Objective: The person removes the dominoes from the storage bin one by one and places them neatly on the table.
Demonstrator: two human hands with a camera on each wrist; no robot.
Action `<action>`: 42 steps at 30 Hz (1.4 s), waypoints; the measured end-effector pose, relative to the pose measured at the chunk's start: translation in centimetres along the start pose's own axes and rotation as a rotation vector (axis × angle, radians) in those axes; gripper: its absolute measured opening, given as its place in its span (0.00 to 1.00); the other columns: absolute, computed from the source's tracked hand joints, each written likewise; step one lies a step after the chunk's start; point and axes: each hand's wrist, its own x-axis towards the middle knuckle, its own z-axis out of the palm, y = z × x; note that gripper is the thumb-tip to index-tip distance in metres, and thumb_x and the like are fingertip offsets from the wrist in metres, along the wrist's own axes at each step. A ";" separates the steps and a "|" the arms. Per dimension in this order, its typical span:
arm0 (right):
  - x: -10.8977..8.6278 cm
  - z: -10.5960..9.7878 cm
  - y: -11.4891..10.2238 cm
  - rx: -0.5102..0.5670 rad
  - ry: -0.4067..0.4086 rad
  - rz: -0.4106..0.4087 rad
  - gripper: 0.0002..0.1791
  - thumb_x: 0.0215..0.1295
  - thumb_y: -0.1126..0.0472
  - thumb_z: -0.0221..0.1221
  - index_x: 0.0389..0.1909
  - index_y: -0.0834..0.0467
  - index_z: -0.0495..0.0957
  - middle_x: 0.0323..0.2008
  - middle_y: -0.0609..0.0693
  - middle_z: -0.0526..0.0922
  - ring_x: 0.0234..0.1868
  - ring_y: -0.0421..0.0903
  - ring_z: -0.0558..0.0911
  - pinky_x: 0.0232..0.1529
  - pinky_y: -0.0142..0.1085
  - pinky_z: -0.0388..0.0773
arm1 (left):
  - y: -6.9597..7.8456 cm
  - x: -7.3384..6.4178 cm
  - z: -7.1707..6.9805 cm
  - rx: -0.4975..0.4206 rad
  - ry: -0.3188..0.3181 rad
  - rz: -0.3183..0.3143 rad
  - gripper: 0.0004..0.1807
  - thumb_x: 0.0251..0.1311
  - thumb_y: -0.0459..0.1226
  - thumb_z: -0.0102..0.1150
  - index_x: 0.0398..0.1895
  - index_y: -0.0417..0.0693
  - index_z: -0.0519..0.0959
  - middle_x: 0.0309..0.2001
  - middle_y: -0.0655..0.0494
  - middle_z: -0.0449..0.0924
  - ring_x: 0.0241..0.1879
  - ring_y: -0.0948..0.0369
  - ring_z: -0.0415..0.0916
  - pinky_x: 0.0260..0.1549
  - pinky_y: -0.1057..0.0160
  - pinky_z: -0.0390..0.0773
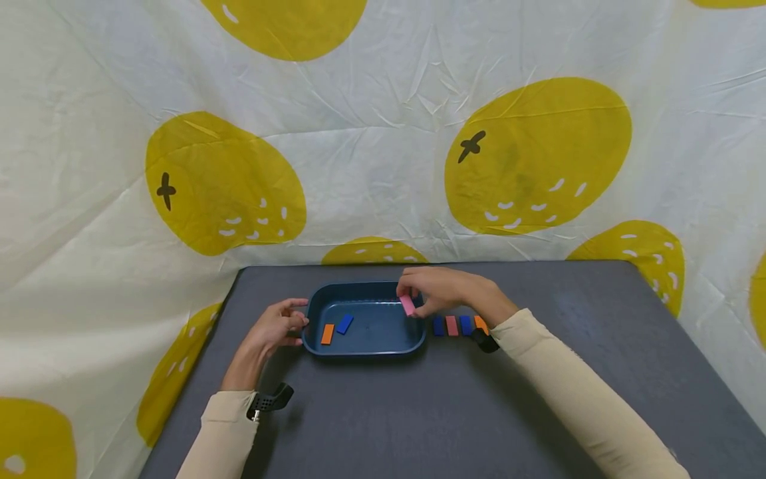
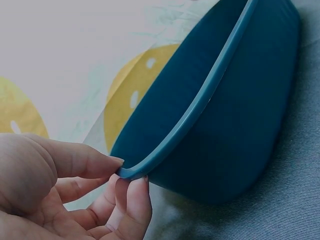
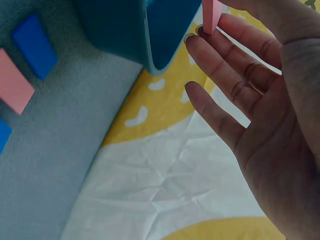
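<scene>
A dark blue rectangular basin [image 1: 371,352] stands on the table, with an orange block [image 1: 327,334] and a blue block [image 1: 344,324] lying on its floor at the left. My left hand [image 1: 276,329] pinches the basin's left rim between thumb and fingers, as the left wrist view shows close up at the rim [image 2: 200,102]. Over the basin's right end, my right hand [image 1: 439,289] pinches a flat pink block [image 1: 407,305] between thumb and fingertips. In the right wrist view only the lower end of this pink block [image 3: 210,17] shows; the remaining fingers are spread below it.
Right of the basin, a row of blocks lies on the grey table [image 1: 371,412]: a blue one [image 1: 439,326], a pink one [image 1: 451,325], another blue one [image 1: 466,324] and an orange one [image 1: 481,324] beside the right wrist. A lemon-print cloth [image 1: 383,166] hangs behind the table.
</scene>
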 end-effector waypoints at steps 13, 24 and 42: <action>-3.7 -0.1 1.4 0.027 0.048 0.083 0.21 0.63 0.55 0.69 0.56 0.52 0.79 0.52 0.43 0.77 0.52 0.48 0.79 0.55 0.42 0.79 | -0.1 0.1 0.0 -0.008 0.002 0.000 0.27 0.70 0.29 0.54 0.72 0.43 0.68 0.45 0.45 0.76 0.41 0.53 0.76 0.31 0.58 0.84; -6.5 0.3 3.5 0.016 0.086 0.096 0.19 0.62 0.57 0.70 0.54 0.50 0.79 0.50 0.44 0.78 0.50 0.47 0.79 0.55 0.44 0.79 | -0.2 0.1 0.0 -0.009 -0.004 0.006 0.27 0.70 0.28 0.53 0.72 0.42 0.68 0.45 0.45 0.75 0.39 0.54 0.75 0.30 0.58 0.84; -10.5 1.7 6.7 0.040 0.120 0.152 0.19 0.61 0.58 0.70 0.53 0.51 0.80 0.50 0.44 0.79 0.49 0.49 0.79 0.53 0.49 0.80 | 0.0 0.0 0.0 -0.020 -0.007 -0.003 0.28 0.70 0.29 0.54 0.73 0.43 0.67 0.47 0.42 0.75 0.41 0.52 0.76 0.30 0.59 0.83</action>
